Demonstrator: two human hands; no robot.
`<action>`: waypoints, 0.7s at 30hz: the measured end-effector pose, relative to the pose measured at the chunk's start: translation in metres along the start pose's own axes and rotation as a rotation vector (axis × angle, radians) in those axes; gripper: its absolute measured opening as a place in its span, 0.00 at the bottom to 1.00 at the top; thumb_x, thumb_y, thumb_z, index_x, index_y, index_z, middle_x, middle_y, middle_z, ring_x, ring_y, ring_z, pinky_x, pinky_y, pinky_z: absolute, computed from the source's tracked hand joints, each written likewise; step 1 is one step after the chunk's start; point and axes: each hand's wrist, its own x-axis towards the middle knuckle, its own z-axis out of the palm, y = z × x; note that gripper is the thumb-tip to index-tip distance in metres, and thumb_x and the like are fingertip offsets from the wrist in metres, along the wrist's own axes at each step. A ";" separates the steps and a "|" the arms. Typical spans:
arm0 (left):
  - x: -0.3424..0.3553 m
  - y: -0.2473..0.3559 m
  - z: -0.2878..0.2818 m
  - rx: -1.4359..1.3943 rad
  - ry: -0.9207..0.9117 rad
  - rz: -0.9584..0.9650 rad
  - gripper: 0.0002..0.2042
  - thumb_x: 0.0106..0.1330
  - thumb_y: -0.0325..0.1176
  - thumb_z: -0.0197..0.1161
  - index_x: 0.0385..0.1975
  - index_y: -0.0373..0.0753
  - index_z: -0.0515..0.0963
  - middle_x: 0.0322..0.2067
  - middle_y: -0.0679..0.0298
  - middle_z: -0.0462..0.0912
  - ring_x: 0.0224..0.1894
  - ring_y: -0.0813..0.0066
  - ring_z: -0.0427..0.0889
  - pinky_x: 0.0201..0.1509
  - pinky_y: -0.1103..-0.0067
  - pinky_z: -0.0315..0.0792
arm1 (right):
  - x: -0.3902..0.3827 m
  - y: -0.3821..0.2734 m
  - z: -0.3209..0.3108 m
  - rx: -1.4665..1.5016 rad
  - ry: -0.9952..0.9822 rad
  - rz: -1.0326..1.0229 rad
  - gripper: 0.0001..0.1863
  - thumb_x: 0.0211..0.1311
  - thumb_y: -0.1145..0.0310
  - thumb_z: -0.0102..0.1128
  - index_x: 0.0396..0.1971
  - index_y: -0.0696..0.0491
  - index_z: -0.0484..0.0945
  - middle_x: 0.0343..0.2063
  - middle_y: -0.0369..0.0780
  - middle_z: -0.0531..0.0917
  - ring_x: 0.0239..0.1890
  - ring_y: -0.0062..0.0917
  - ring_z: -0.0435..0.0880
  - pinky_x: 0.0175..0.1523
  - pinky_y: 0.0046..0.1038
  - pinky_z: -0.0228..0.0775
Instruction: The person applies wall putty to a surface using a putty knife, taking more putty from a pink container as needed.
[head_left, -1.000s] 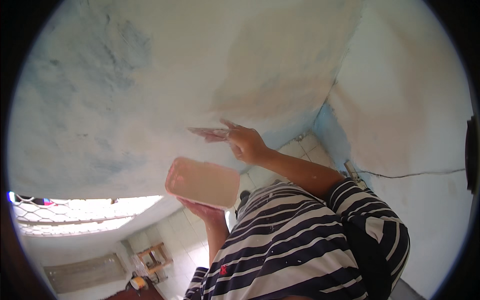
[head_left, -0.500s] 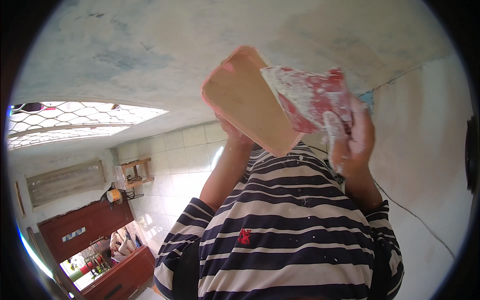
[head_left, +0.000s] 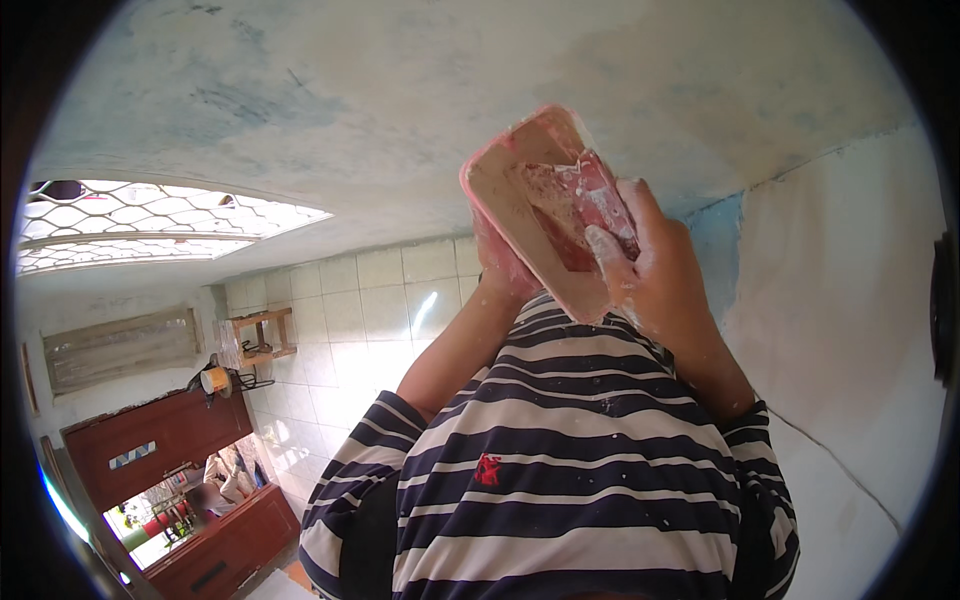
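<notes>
My left hand (head_left: 503, 262) grips a rounded rectangular tray (head_left: 497, 187) from its underside and left edge. The tray has a tan face and a pink rim, and it is tilted; most of the left fingers are hidden behind it. My right hand (head_left: 655, 265) is closed round a red putty scraper (head_left: 603, 198) smeared with white paste. The scraper's blade lies over the tray's face and appears to touch it. White paste also speckles the right thumb and fingers.
A patchy plastered wall (head_left: 420, 90) spans the far side, meeting another wall (head_left: 830, 270) at right. Leftward are a mesh-grilled window (head_left: 170, 220), white tiles (head_left: 350, 300), a small wooden shelf (head_left: 265, 335) and a brown door (head_left: 160, 440). A person (head_left: 228, 485) shows through the door's opening.
The scraper has moved left and down from the tray's right edge onto its face. The tray has shifted right and turned a little.
</notes>
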 end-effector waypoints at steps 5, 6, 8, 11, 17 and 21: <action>0.002 0.004 0.022 -0.258 -0.117 -0.055 0.32 0.71 0.61 0.46 0.66 0.46 0.60 0.63 0.62 0.67 0.62 0.61 0.70 0.66 0.61 0.66 | 0.000 0.000 0.002 -0.050 0.061 -0.019 0.18 0.61 0.71 0.59 0.50 0.57 0.68 0.25 0.56 0.80 0.30 0.55 0.80 0.31 0.44 0.71; 0.005 0.007 0.036 -0.096 -0.110 -0.030 0.31 0.72 0.60 0.45 0.69 0.50 0.55 0.64 0.64 0.64 0.64 0.63 0.67 0.67 0.63 0.66 | 0.001 -0.001 0.002 -0.016 0.097 -0.037 0.17 0.61 0.71 0.59 0.48 0.57 0.68 0.24 0.55 0.80 0.28 0.55 0.79 0.30 0.44 0.71; 0.004 0.009 0.043 0.068 -0.100 0.003 0.31 0.73 0.58 0.43 0.72 0.53 0.50 0.66 0.66 0.61 0.67 0.64 0.64 0.68 0.65 0.65 | 0.003 0.001 0.000 -0.015 0.139 -0.074 0.16 0.61 0.72 0.58 0.48 0.57 0.68 0.23 0.55 0.79 0.28 0.55 0.79 0.30 0.45 0.70; 0.004 0.007 0.041 0.086 0.013 0.020 0.33 0.72 0.59 0.45 0.73 0.56 0.47 0.68 0.67 0.59 0.68 0.64 0.62 0.69 0.64 0.63 | 0.004 -0.004 0.001 -0.095 0.144 -0.072 0.18 0.61 0.74 0.59 0.50 0.58 0.69 0.27 0.55 0.80 0.30 0.53 0.80 0.32 0.41 0.72; 0.006 0.002 0.026 0.005 0.100 -0.025 0.34 0.70 0.64 0.44 0.72 0.56 0.51 0.67 0.68 0.60 0.68 0.65 0.62 0.69 0.63 0.63 | 0.004 -0.001 0.010 -0.141 0.113 -0.358 0.17 0.61 0.75 0.58 0.50 0.61 0.70 0.28 0.54 0.81 0.31 0.55 0.79 0.32 0.40 0.73; 0.008 0.002 0.032 -0.053 0.112 0.005 0.31 0.71 0.63 0.42 0.70 0.55 0.55 0.66 0.69 0.62 0.67 0.65 0.63 0.69 0.64 0.63 | 0.010 0.002 0.004 -0.123 0.120 -0.125 0.18 0.59 0.75 0.59 0.50 0.58 0.70 0.27 0.54 0.81 0.29 0.55 0.79 0.31 0.44 0.72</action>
